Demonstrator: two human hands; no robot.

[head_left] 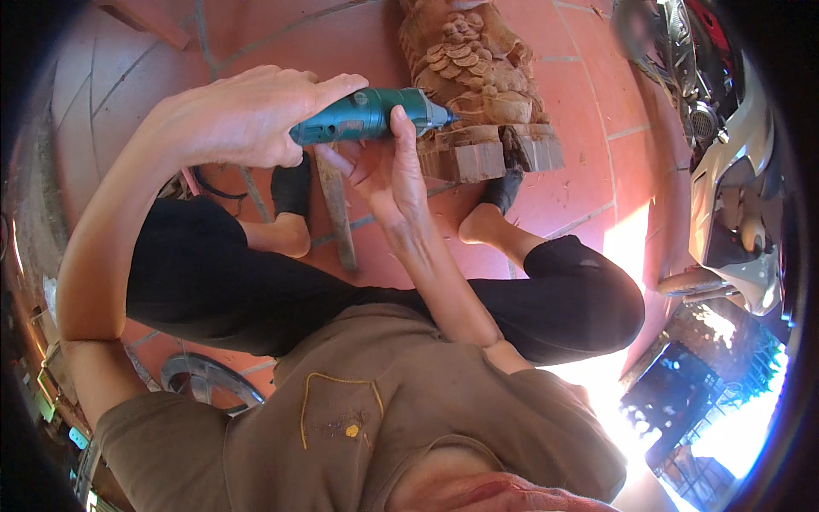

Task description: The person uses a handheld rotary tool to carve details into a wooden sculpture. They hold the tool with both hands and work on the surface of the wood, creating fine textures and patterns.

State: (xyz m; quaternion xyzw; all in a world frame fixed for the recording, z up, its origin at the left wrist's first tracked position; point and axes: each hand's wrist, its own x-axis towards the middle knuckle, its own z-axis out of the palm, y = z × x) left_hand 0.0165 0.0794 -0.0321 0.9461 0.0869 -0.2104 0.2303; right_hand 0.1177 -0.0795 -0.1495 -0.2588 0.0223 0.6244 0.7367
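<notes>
A green die grinder [363, 115] lies sideways in my two hands, its grey nose and dark tip pointing right. My left hand [247, 115] wraps its rear end, with the thumb stretched along the top. From below, my right hand [394, 175] cradles the front part, thumb up against its near side and the other fingers partly hidden under it. Just beyond the tip stands a carved wooden statue [478, 77] with piled coin shapes and a blocky base. I cannot tell whether the tip touches the wood.
My feet in dark socks [292, 183] rest on the red tiled floor [589, 119], one against the statue's base. A wooden bar [337, 213] lies between my legs. A motorbike [734, 188] stands at the right. A wheel-like ring [209, 380] shows at lower left.
</notes>
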